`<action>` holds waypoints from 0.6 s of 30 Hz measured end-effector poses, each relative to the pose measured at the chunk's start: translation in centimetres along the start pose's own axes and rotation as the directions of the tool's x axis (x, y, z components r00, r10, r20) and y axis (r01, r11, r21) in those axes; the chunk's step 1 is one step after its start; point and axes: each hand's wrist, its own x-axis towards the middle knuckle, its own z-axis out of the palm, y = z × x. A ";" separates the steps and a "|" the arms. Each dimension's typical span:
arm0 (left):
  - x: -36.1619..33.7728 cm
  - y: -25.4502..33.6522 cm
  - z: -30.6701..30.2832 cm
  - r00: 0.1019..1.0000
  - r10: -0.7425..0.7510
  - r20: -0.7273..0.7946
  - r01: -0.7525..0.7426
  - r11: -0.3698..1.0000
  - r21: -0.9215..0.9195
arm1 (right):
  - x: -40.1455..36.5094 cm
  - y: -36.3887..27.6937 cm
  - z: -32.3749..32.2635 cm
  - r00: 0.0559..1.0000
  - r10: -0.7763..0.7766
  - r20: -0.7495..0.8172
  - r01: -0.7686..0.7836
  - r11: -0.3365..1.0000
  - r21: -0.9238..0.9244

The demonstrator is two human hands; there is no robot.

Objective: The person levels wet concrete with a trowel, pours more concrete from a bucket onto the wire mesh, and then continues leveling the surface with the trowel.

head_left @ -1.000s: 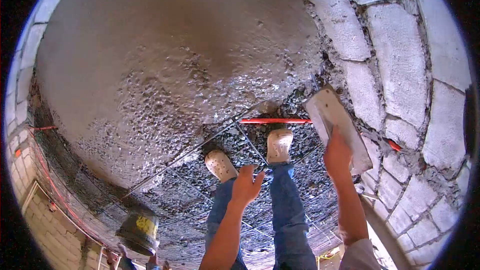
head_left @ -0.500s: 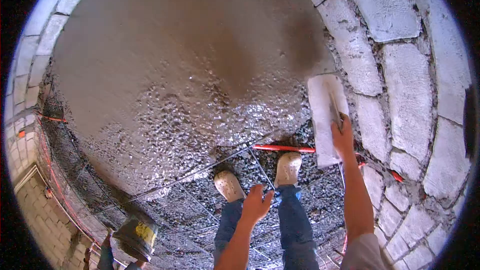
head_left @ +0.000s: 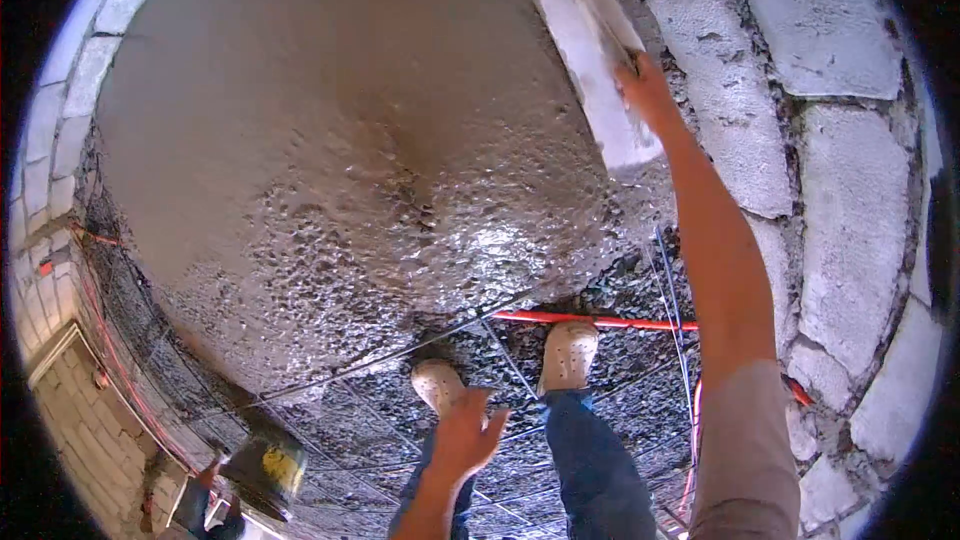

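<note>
My right hand (head_left: 648, 92) is closed round the handle of a long, pale rectangular hand float (head_left: 590, 65). The float lies flat on the wet concrete (head_left: 330, 70), close to the block wall on the right. Behind it the surface looks fairly smooth; nearer my feet the concrete is rough, wet and lumpy. My left hand (head_left: 466, 437) hangs in front of my legs, thumb apart from the fingers, with nothing in it. Below it are my light-coloured clogs (head_left: 570, 355), standing at the concrete's edge among gravel and thin steel bars.
Pale block walls (head_left: 725, 90) curve along both sides. A red conduit (head_left: 600, 320) crosses just ahead of my feet, over the gravel (head_left: 370, 400) and reinforcing bars. At lower left another person's hand (head_left: 210, 475) is beside a dark bucket (head_left: 265, 475) with a yellow patch.
My right hand has moved the float forward and slightly left, from beside the red conduit onto the concrete by the wall. My left hand has shifted down and left.
</note>
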 end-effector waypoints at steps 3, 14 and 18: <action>0.0 -0.7 -1.9 0.995 -0.089 -0.054 0.088 0.996 -0.010 | 5.8 -0.7 0.3 0.978 -0.207 0.015 0.208 0.976 -0.072; -0.1 0.8 -3.6 0.988 -0.138 -0.064 0.136 0.990 -0.039 | 7.4 -6.0 1.3 0.940 -0.149 0.307 0.190 0.976 -0.109; -0.2 0.3 -0.7 0.995 -0.073 -0.067 0.073 0.997 -0.009 | 0.4 -6.6 3.4 0.905 -0.267 0.330 0.304 0.951 -0.064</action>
